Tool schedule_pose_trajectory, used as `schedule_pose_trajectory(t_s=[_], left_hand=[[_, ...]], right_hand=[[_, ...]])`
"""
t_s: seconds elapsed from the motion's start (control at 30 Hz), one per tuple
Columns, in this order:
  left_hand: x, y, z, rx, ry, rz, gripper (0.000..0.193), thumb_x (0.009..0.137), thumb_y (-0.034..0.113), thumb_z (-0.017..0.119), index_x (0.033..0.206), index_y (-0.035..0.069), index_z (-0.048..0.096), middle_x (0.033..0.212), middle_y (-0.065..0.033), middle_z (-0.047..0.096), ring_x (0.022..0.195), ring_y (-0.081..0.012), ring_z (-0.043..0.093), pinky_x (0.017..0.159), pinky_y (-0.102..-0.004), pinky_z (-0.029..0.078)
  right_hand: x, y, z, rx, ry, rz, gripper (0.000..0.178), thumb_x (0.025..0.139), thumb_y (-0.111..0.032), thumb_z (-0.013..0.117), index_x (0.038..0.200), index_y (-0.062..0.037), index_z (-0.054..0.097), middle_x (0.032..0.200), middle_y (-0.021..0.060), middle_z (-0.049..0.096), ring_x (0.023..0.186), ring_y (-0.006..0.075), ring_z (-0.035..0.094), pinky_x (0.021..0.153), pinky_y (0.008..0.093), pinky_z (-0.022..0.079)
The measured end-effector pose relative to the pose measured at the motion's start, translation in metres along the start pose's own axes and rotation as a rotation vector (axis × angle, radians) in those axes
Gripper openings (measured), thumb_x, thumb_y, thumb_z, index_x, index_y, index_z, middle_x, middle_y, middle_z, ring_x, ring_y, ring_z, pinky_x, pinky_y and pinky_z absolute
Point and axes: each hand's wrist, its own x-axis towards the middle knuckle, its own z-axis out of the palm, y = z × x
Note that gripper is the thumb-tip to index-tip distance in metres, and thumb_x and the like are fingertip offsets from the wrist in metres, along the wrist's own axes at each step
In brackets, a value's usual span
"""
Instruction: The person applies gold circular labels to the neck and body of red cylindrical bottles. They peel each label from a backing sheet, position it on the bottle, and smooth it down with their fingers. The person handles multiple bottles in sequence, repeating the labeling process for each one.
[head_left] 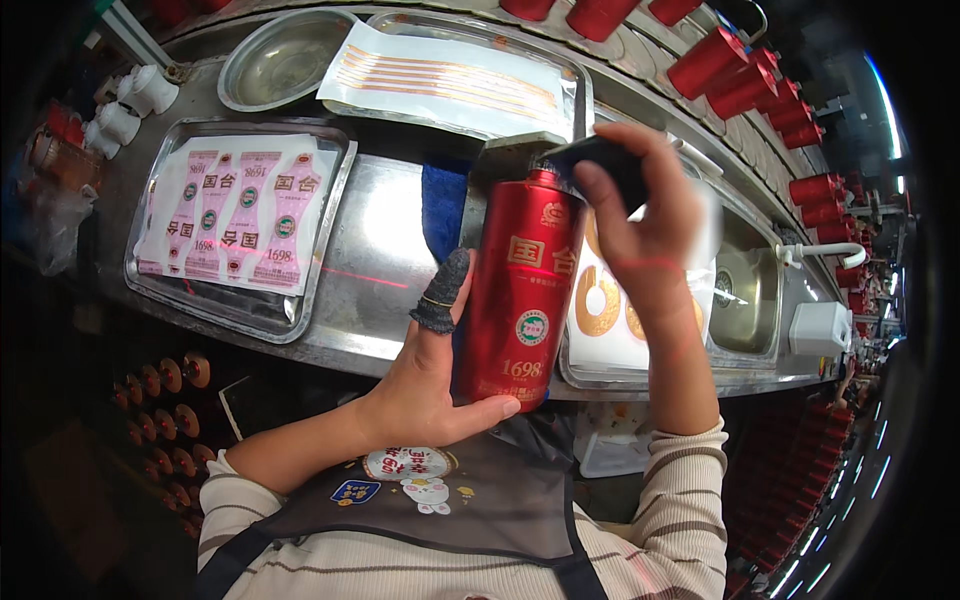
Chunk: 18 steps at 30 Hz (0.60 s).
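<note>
A glossy red bottle (520, 300) with gold lettering and a round green-and-white emblem stands nearly upright, leaning slightly, in front of me. My left hand (425, 380) grips its lower left side, the thumb across the bottom edge; a dark grey knitted finger cover (440, 295) sits on one finger. The fingers behind the bottle are hidden. At the bottle's narrow neck, my right hand (645, 215) is closed on a dark, flat piece (615, 172) whose kind I cannot make out. It meets or overlaps the neck.
Left, a metal tray (325, 255) holds pink printed labels (235, 215). Behind are a steel bowl (285, 60) and a tray with gold strips (455, 85). Gold ring-shaped labels (600, 300) lie right of the bottle, beside a sink (750, 290). Red bottles (720, 70) line a conveyor beyond.
</note>
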Motion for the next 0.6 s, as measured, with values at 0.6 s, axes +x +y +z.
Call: schedule_pose_trajectory(t_s=[0.6], left_hand=[[0.006, 0.002, -0.007, 0.005, -0.056, -0.015, 0.125, 0.076, 0.033, 0.085, 0.158, -0.004, -0.001, 0.163, -0.0275, 0.012, 0.151, -0.0403, 0.016, 0.122, -0.0462, 0.016]], right_hand=[[-0.024, 0.003, -0.011, -0.032, 0.082, -0.202, 0.030, 0.078, 0.010, 0.072, 0.104, -0.0027, 0.068, 0.092, 0.0082, 0.068, 0.082, 0.0221, 0.068, 0.071, 0.0307, 0.055]])
